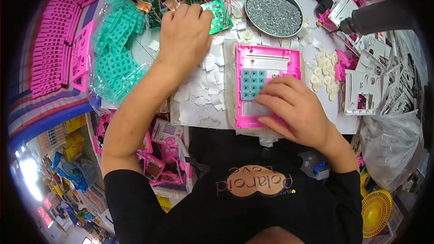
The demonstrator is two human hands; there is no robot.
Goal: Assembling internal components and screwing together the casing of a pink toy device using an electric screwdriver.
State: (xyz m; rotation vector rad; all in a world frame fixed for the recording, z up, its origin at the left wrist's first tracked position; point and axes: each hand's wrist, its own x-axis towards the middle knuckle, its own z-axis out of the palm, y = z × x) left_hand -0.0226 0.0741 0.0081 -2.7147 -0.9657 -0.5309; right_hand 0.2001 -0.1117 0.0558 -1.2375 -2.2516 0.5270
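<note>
Pink case: it lies face down or open side up, I cannot tell which, on the white surface (pixel 333 104) in front of me; I mean the pink case (pixel 294 65).
Keypad: a blue-green keypad (pixel 251 85) sits inside the case, near its left wall.
My right hand: the right hand (pixel 296 108) is over the case, fingertips by the keypad, thumb and fingers apart, nothing visibly pinched.
My left hand: the left hand (pixel 186 31) reaches to the wired pile, beside a green circuit board (pixel 220 16); its fingertips are hidden, so I cannot tell whether they grip anything.
Two hands: well apart from each other.
Step, as I judge it: filling the case, with the keypad in and a board being reached for.
Next move, I would say: it calls for a sure hold on one board, wires kept free, and the right hand steadying the case.
Screws: small silver screws (pixel 275 15) lie just beyond the case.
</note>
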